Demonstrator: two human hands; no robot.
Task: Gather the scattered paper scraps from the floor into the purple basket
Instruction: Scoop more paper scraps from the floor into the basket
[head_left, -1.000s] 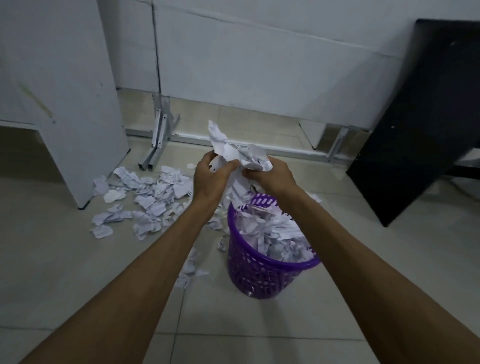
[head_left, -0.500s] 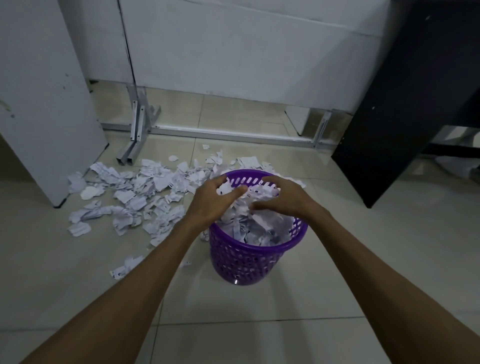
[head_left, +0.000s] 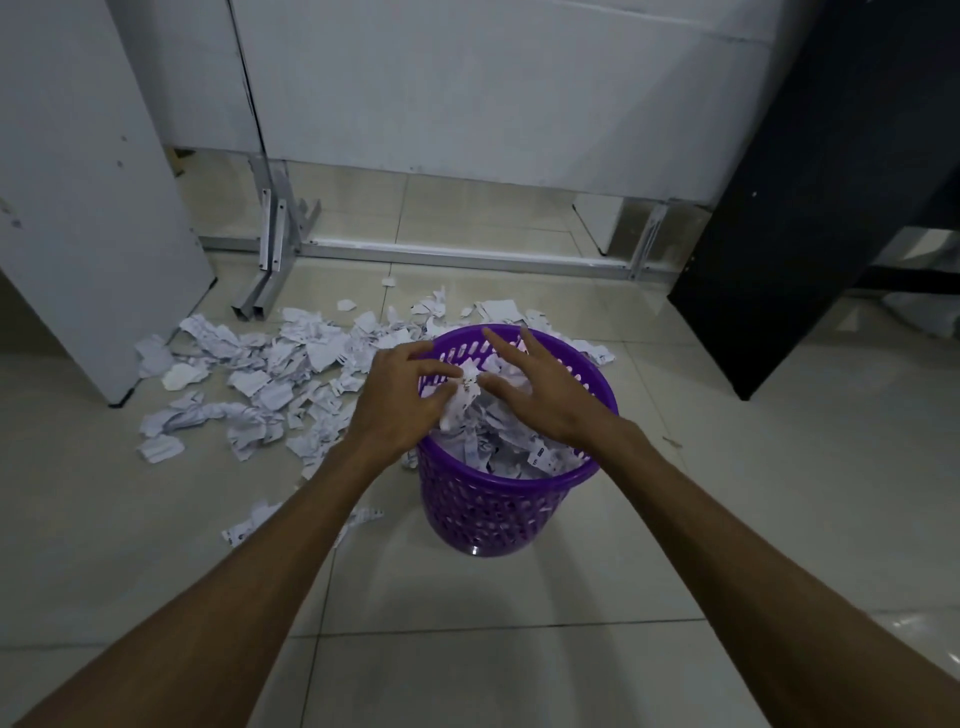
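Fingers (head_left: 498, 343) spread over purple basket (head_left: 488, 514), crumpled scraps (head_left: 467, 395) between both hands (touching thumbs)

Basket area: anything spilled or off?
Yes. Paper scraps lie strewn over the floor left of and behind the purple basket, which stands upright and heaped with paper.

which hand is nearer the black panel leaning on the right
Right. The right hand is over the purple basket, on the side toward the black panel; the left hand is at the basket's far side.
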